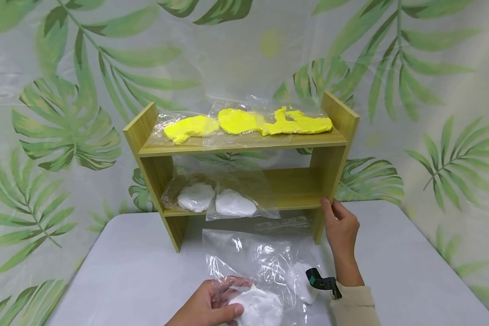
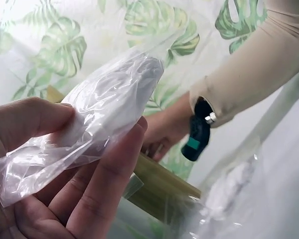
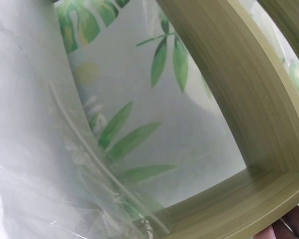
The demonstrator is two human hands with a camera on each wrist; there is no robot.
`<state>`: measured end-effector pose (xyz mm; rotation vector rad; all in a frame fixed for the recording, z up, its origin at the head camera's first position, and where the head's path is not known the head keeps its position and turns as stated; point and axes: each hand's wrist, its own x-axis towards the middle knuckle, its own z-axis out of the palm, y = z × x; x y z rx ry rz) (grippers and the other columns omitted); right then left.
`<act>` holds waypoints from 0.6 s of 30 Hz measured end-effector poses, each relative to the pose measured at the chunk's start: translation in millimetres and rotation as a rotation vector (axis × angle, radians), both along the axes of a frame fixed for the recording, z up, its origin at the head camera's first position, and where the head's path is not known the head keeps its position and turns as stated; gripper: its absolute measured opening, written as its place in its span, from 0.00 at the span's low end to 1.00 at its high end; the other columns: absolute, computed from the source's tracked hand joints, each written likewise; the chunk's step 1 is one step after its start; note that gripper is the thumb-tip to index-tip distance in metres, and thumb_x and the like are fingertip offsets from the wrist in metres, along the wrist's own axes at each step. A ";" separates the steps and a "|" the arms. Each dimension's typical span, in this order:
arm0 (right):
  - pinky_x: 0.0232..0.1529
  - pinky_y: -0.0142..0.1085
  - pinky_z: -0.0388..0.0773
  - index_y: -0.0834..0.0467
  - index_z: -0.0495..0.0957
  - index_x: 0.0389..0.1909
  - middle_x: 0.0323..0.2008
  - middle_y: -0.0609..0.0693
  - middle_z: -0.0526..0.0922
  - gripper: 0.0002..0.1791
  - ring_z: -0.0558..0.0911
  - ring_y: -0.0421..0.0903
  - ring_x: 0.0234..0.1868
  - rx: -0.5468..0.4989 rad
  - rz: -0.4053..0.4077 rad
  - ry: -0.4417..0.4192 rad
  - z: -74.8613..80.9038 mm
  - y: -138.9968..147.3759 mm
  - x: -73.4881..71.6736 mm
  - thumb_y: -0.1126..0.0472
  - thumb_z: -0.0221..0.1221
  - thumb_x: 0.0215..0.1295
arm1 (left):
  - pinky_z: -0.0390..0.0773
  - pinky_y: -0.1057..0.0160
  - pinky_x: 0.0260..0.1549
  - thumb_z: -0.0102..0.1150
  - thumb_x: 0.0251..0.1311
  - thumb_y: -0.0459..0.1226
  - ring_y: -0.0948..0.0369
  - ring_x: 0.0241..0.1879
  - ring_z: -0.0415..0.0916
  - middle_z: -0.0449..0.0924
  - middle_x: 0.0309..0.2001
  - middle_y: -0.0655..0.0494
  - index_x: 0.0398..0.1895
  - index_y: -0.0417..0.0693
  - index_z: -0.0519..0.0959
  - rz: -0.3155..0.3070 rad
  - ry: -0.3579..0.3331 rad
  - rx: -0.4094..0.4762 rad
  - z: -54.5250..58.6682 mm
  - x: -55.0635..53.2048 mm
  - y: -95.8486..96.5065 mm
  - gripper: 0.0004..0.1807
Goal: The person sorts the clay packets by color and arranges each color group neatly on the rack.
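Note:
My left hand point(image 1: 212, 302) holds a clear plastic bag with a white, clay-like lump point(image 1: 261, 309) at the front of the table. In the left wrist view the thumb presses on one face of the bagged lump point(image 2: 107, 94), with fingers behind it. My right hand point(image 1: 342, 228) grips the right side panel of a small wooden shelf point(image 1: 295, 185), at the height of its middle board. In the right wrist view only the fingertips point(image 3: 291, 226) show at the panel's edge. Another bagged white lump point(image 1: 307, 290) lies on the table beside the held one, partly hidden behind it.
Clear bags of bright yellow lumps point(image 1: 238, 121) lie along the top board. Two bagged white lumps point(image 1: 235, 203) sit on the left half of the middle board, one bag overhanging its front edge. The shelf stands on a pale table point(image 1: 134, 271) before a leaf-patterned cloth point(image 1: 236, 59).

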<state>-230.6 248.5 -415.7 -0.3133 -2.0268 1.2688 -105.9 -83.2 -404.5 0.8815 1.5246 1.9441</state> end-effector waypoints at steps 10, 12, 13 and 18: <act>0.35 0.22 0.71 0.51 0.86 0.47 0.39 0.52 0.87 0.20 0.77 0.25 0.34 -0.005 0.007 -0.010 2.5 -0.1 2.6 0.42 0.58 0.65 | 0.83 0.57 0.35 0.52 0.67 0.27 0.62 0.48 0.78 0.75 0.59 0.44 0.63 0.33 0.69 0.035 0.123 -0.022 36.0 -4.1 9.6 0.21; 0.35 0.22 0.71 0.50 0.86 0.47 0.39 0.51 0.87 0.20 0.77 0.24 0.34 -0.007 0.005 -0.010 1.5 0.0 2.0 0.42 0.58 0.65 | 0.83 0.57 0.35 0.52 0.67 0.27 0.62 0.47 0.79 0.76 0.56 0.42 0.63 0.33 0.69 0.034 0.133 -0.023 41.6 -6.2 11.4 0.22; 0.35 0.22 0.71 0.50 0.86 0.46 0.38 0.51 0.87 0.20 0.76 0.24 0.34 -0.008 0.003 -0.011 0.8 0.4 1.3 0.42 0.58 0.65 | 0.83 0.56 0.35 0.52 0.67 0.27 0.62 0.43 0.80 0.77 0.54 0.40 0.63 0.33 0.68 0.033 0.145 -0.024 44.2 -7.6 12.4 0.22; 0.36 0.23 0.71 0.50 0.86 0.46 0.37 0.51 0.87 0.19 0.77 0.24 0.33 -0.016 -0.008 -0.012 -0.9 1.4 -0.6 0.42 0.59 0.64 | 0.83 0.57 0.33 0.54 0.65 0.28 0.63 0.38 0.81 0.80 0.48 0.41 0.62 0.33 0.69 0.074 0.178 -0.062 58.2 -16.3 15.9 0.22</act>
